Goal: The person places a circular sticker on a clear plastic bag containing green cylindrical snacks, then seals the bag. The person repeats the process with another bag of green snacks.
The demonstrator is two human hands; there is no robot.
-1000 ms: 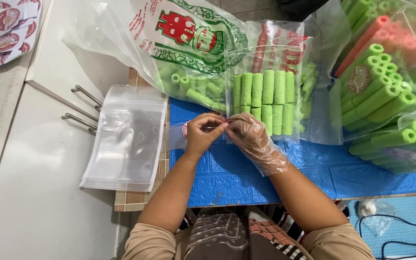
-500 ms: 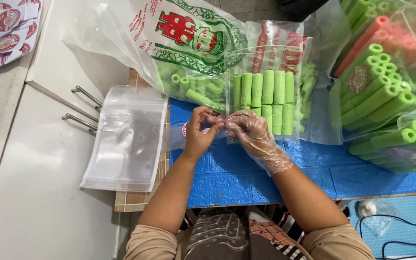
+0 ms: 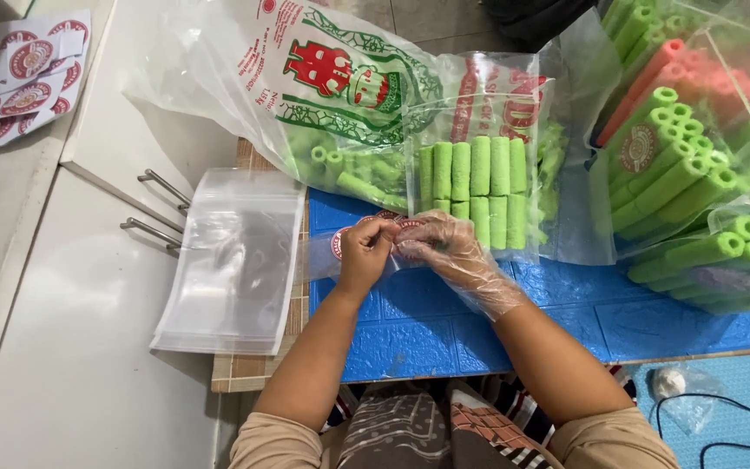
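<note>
Two hands meet over the blue mat (image 3: 444, 321), just on the near side of the small packed bag (image 3: 479, 187) of green rolls. The left hand (image 3: 365, 256) is bare; the right hand (image 3: 444, 252) wears a thin clear glove. Grip, left: fingers clenched on a small clear bag (image 3: 327, 254) bearing a round red-and-white sticker. Grip, right: fingertips pinched on the same small clear bag at its right end, touching the left hand's fingers. The small clear bag lies low over the blue mat, just in front of the small packed bag; whether it rests on the mat I cannot tell.

Small packed bag: green rolls stand side by side in two rows, upright in the view. Behind it and to its left lies a large printed plastic bag (image 3: 305, 78), with loose green rolls showing through. Left of the small packed bag, a stack of empty clear bags (image 3: 236, 260) overlaps the mat's edge and the white table (image 3: 71, 365). Far left of it, sheets of round stickers (image 3: 10, 78). Right of the small packed bag, clear bags hold more green rolls (image 3: 679, 174) and some pink ones.
</note>
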